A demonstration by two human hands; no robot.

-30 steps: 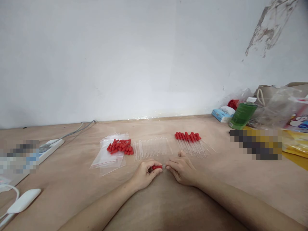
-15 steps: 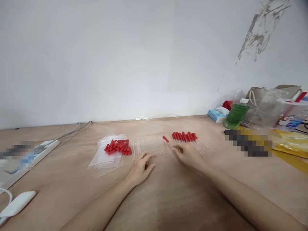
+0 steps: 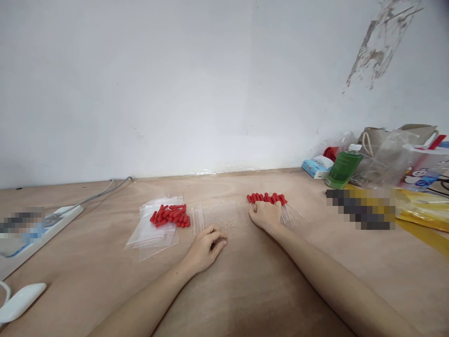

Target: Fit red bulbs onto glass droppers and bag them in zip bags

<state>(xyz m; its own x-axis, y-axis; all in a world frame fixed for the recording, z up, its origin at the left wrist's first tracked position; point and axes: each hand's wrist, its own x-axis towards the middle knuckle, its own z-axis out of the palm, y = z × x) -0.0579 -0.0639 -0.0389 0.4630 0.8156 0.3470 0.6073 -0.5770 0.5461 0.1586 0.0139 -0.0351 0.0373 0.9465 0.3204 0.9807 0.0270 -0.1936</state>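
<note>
My right hand [image 3: 265,215] is curled over the left part of a row of droppers [image 3: 266,197], with red rubber bulbs on thin clear tubes. Its fingertips are partly hidden, bent down at the tube of the leftmost dropper. My left hand [image 3: 206,248] rests on the table with fingers loosely bent, thumb apart, nothing in it. Just beyond it lie several clear tubes [image 3: 224,214] side by side. Loose red bulbs [image 3: 170,216] are heaped on clear zip bags [image 3: 151,234] to the left.
On the left are a white power strip [image 3: 75,213] with a grey cable and a white plug-like object [image 3: 23,302]. At the right stand a green bottle [image 3: 343,166], a blue tissue pack [image 3: 315,167] and plastic bags [image 3: 386,159]. Yellow packaging [image 3: 426,206] lies in front of them.
The dropper my right hand carried by its tube, bulb to the left, has come to the left end of the row. My left hand has hardly moved.
</note>
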